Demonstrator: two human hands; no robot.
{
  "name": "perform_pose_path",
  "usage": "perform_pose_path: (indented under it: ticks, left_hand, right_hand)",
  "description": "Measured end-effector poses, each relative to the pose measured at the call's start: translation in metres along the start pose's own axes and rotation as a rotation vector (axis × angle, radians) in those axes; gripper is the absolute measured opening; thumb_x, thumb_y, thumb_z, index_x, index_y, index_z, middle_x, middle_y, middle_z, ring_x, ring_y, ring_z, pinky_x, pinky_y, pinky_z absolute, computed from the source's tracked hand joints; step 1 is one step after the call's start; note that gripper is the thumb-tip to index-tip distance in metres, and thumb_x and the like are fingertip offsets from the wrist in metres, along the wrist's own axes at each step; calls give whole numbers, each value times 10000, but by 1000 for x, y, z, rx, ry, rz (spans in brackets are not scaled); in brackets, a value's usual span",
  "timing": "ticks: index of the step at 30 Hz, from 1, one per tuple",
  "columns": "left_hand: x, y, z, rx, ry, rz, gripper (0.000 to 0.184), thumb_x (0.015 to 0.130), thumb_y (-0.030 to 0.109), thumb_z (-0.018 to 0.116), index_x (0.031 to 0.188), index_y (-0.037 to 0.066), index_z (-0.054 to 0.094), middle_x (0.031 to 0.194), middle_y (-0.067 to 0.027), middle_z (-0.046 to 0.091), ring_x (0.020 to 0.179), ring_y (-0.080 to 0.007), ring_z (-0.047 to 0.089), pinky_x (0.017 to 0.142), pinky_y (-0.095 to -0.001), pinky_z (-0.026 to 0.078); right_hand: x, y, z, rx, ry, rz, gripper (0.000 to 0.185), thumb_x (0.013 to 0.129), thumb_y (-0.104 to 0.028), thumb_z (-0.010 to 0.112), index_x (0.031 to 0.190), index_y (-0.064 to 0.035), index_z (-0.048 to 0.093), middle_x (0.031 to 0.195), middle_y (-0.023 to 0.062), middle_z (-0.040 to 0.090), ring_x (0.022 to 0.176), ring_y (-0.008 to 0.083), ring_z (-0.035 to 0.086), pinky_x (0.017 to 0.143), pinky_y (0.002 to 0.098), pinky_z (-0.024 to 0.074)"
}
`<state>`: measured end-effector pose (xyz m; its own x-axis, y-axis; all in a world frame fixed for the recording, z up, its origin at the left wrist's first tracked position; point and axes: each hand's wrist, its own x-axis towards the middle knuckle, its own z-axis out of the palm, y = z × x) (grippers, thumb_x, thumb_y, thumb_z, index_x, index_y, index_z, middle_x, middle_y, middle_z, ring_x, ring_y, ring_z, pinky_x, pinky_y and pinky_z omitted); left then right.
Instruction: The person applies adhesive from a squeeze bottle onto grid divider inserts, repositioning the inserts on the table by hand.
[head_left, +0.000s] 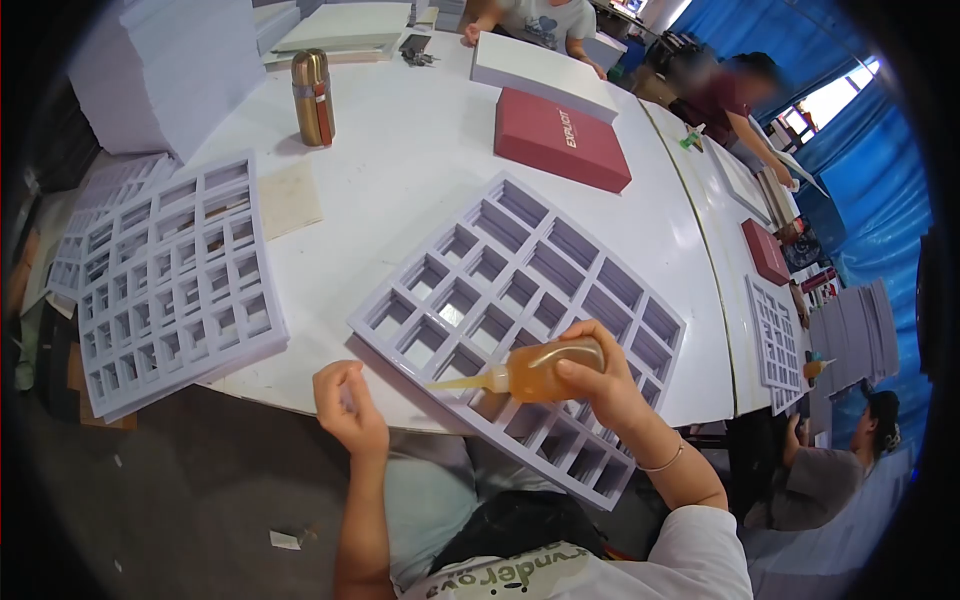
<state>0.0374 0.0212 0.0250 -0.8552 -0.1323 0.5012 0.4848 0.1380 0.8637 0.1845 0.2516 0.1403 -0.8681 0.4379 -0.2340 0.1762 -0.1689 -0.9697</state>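
Observation:
My right hand (600, 375) is wrapped round a squeeze bottle (545, 368) of amber liquid that looks like glue. The bottle lies tilted nearly level, and its long thin nozzle points left, at the near-left edge of a white grid frame (520, 262). This frame has many rectangular openings, seems stacked in layers, and overhangs the table's front edge. My left hand (350, 408) is curled in a loose fist just off the frame's near-left corner, with nothing visible in it. Whether the nozzle tip touches the frame, I cannot tell.
More grid frames (185, 265) are stacked at the left table edge. On the white table (400, 120) stand a gold flask (313, 100), a red box (560, 138) and a white slab (545, 75). Several other people sit around the tables, one low at the right (830, 470).

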Motion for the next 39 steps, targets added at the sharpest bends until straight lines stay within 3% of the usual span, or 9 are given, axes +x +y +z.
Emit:
perform_pose_path:
  ticks: [2,3,5,8,10,14,20,26,39]
  left_hand:
    - [9,24,-16,-254,22,-289,156,893,30,481,767,-28,551,768,-116,570,743,-206,538,698,-318,440]
    - [19,40,-18,-315,32,-141,224,903,75,431,700,1,488,714,-94,524,715,-199,501,719,-321,430]
    - [40,93,-21,-663,-33,-99,302,926,189,407,645,77,395,637,-54,431,655,-192,424,760,-386,395]
    - [69,154,-34,-1451,-481,-184,432,1011,394,305,673,135,377,631,-3,376,640,-182,365,817,-411,355]
    - [70,206,-42,-1756,-475,-469,389,1003,272,323,638,137,347,613,0,344,607,-172,366,804,-391,325]
    - [71,264,-29,-2051,-501,-583,295,944,165,396,651,132,378,623,-7,381,557,-158,393,686,-333,354]
    - [68,303,-10,-2170,-484,-626,236,856,5,507,671,124,424,638,-18,436,482,-137,433,509,-246,399]
    - [62,300,-6,-2102,-550,-616,214,845,17,513,674,122,439,631,-19,445,497,-143,450,514,-260,399]
    - [53,284,-21,-1907,-614,-607,169,822,44,527,681,117,469,615,-22,466,529,-156,485,526,-291,401]
  right_hand:
    - [1,-4,-16,171,34,20,396,817,-196,728,1105,-75,485,1012,79,583,914,187,599,715,309,519]
    - [0,-9,-29,197,83,-7,392,819,-207,723,1103,-76,487,1013,81,583,904,192,604,688,315,523]
    - [0,-14,-60,162,234,-118,388,827,-239,703,1099,-72,484,1020,90,583,874,210,613,605,328,526]
    - [6,-19,-123,31,514,-182,388,835,-256,689,1120,-81,493,1009,87,586,861,195,618,591,309,537]
    - [11,-23,-154,-67,583,-242,390,832,-238,697,1121,-74,493,1012,92,587,866,194,622,584,302,545]
    - [20,-28,-188,-182,620,-284,433,809,-213,729,1128,-49,486,1047,121,582,918,207,614,593,304,553]
    - [39,-24,-196,-274,605,-299,445,798,-220,746,1124,-51,496,1052,120,592,906,201,620,582,283,546]
    - [45,-19,-196,-296,568,-319,425,802,-203,737,1113,-39,499,1037,130,593,891,196,624,574,270,542]
    - [-19,2,-133,-281,303,-297,366,804,-146,743,1064,-37,509,979,78,586,902,143,570,781,276,493]
